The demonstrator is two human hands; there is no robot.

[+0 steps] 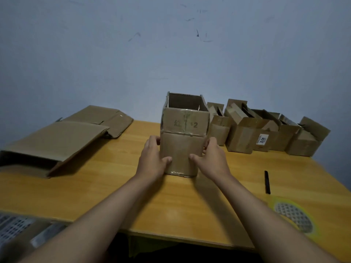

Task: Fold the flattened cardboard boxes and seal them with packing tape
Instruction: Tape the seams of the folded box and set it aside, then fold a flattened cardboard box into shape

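— Head view: how far along?
— Partway, by the look of it. One box (pixel 183 137) upright mid-counter (pixel 133 186), top flaps up and open, old tape visible along its lower edge. Gripped by both hands: left hand (pixel 153 160) curled round its left side, right hand (pixel 212 158) round its right, thumbs pressed to the near face.
— Finished ones?
— Row of folded boxes (pixel 266 133) at the far right, against the wall; flaps mostly up, seals impossible to confirm.
— Left to do?
— Flattened boxes (pixel 62 137) stacked far left, not yet folded. Tape roll (pixel 293 215) lying untouched near the right edge, well apart from either hand.
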